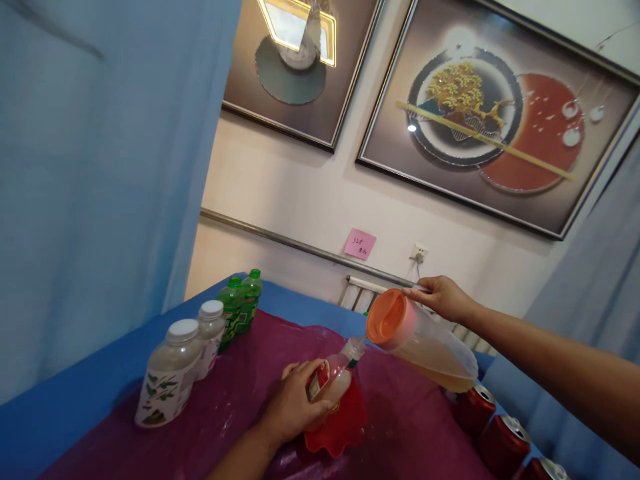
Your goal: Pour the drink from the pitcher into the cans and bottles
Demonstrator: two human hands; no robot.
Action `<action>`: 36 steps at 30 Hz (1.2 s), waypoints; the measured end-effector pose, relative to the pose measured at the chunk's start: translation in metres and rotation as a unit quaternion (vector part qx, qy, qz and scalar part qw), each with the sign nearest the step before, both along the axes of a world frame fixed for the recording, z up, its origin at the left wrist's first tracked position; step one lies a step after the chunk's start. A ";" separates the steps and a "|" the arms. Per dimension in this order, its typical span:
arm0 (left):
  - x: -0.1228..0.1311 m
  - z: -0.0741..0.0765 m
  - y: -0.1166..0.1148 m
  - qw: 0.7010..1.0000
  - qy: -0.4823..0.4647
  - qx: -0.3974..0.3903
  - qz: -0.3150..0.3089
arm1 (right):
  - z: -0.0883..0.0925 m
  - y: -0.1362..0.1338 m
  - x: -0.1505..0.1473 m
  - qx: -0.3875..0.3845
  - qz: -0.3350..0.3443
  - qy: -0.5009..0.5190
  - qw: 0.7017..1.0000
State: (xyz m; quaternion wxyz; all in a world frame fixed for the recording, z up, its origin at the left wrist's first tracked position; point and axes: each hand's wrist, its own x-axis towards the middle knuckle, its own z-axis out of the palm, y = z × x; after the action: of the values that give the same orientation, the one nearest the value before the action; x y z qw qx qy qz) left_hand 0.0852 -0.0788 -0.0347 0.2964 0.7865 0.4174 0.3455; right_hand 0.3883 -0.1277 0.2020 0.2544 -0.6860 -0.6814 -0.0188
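Left hand (pixel 293 403) grips bottle (pixel 341 379). Right hand (pixel 446 297) grips tipped jug (pixel 435 357), orange lid (pixel 389 319) near the bottle's mouth (pixel 356 345).

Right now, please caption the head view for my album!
Right hand tilts orange-lidded translucent jug toward clear, labelled bottle in left hand.

Curtains (pixel 110 167), framed pictures (pixel 500 127) and a socket (pixel 419 253) show a furnished room

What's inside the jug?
Cloudy tan liquid lies along the lower side of the jug. The orange lid covers its mouth, so you can't see in there.
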 end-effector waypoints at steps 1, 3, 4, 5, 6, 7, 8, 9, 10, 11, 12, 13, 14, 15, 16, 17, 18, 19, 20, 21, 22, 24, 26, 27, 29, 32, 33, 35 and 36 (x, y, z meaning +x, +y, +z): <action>0.000 0.000 0.000 1.000 -0.002 -0.001 0.001 | 0.000 0.000 0.000 0.002 0.001 -0.002 1.000; 0.000 -0.001 0.001 1.000 -0.001 -0.004 0.005 | 0.001 0.000 -0.001 0.004 0.001 -0.004 1.000; 0.000 -0.001 0.001 1.000 0.000 -0.005 0.006 | 0.001 -0.001 -0.001 0.004 0.001 -0.005 1.000; 0.000 -0.001 0.001 1.000 0.003 -0.006 0.006 | 0.001 -0.001 -0.002 0.004 0.001 -0.006 1.000; 0.000 -0.001 0.001 1.000 0.005 -0.006 0.005 | 0.001 -0.001 -0.002 0.004 0.001 -0.007 1.000; 0.000 -0.001 0.001 1.000 0.007 -0.007 0.004 | 0.001 -0.001 -0.002 0.005 0.001 -0.008 1.000; 0.000 0.000 0.000 1.000 0.007 -0.008 0.003 | 0.001 -0.001 -0.002 0.005 0.000 -0.008 1.000; 0.000 0.001 0.000 1.000 0.006 -0.007 0.003 | 0.001 -0.001 -0.002 0.005 0.000 -0.008 1.000; -0.001 0.002 -0.001 1.000 0.005 -0.006 0.003 | 0.001 -0.001 -0.002 0.004 0.000 -0.007 1.000; -0.001 0.003 -0.001 1.000 0.004 -0.004 0.003 | 0.001 -0.001 -0.001 0.004 0.000 -0.006 1.000; -0.001 0.003 -0.002 1.000 0.004 -0.002 0.002 | 0.001 -0.001 -0.001 0.003 0.000 -0.006 1.000; -0.001 0.004 -0.002 1.000 0.005 -0.001 0.002 | 0.001 -0.001 -0.001 0.002 0.001 -0.006 1.000; -0.002 0.005 -0.003 1.000 0.007 -0.001 0.002 | 0.000 -0.001 -0.001 0.002 0.001 -0.006 1.000; -0.002 0.005 -0.003 1.000 0.009 -0.003 0.002 | 0.000 0.000 -0.001 0.001 0.001 -0.006 1.000; -0.002 0.006 -0.003 1.000 0.012 -0.004 0.002 | 0.000 0.000 0.000 0.001 0.001 -0.006 1.000; -0.002 0.006 -0.003 1.000 0.013 -0.005 0.001 | 0.000 0.000 0.000 0.001 0.001 -0.006 1.000; -0.002 0.006 -0.003 1.000 0.014 -0.005 -0.001 | 0.000 0.000 0.000 0.001 0.001 -0.007 1.000; -0.002 0.006 -0.003 1.000 0.014 -0.004 -0.003 | 0.000 0.000 0.000 0.001 0.002 -0.007 1.000; -0.001 0.006 -0.003 1.000 0.014 -0.003 -0.005 | 0.000 0.000 0.000 0.001 0.001 -0.007 1.000; -0.001 0.006 -0.002 1.000 0.012 -0.002 -0.006 | 0.000 0.000 0.000 0.001 0.001 -0.007 1.000; -0.001 0.005 -0.002 1.000 0.011 -0.001 -0.005 | 0.000 0.000 0.000 0.001 0.000 -0.007 1.000; -0.001 0.004 -0.002 1.000 0.009 -0.003 0.000 | -0.001 0.000 0.000 0.003 0.000 -0.007 1.000; 0.000 0.004 -0.002 1.000 0.009 -0.007 0.000 | -0.001 0.000 0.001 0.004 0.001 -0.007 1.000; 0.000 0.003 -0.002 1.000 0.007 -0.008 -0.001 | -0.001 0.000 0.001 0.004 0.002 -0.007 1.000; 0.000 0.003 -0.002 1.000 0.003 -0.009 -0.002 | -0.001 0.000 0.001 0.003 0.004 -0.006 1.000; 0.000 0.004 -0.002 1.000 0.000 -0.007 -0.005 | -0.001 0.000 0.001 -0.002 0.003 -0.005 1.000; 0.000 0.005 -0.003 1.000 -0.001 -0.006 -0.008 | -0.002 0.000 0.001 -0.004 0.002 -0.005 1.000; 0.000 0.006 -0.003 1.000 -0.003 0.000 -0.011 | -0.003 0.000 0.002 -0.007 -0.001 -0.003 1.000; 0.000 0.006 -0.004 1.000 -0.004 0.004 -0.011 | -0.004 0.000 0.002 -0.008 -0.002 -0.002 1.000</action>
State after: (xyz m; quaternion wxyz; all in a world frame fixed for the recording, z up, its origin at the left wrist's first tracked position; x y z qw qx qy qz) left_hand 0.0848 -0.0828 -0.0284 0.2988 0.7907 0.4064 0.3469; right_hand 0.3901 -0.1277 0.1983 0.2474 -0.6890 -0.6810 -0.0156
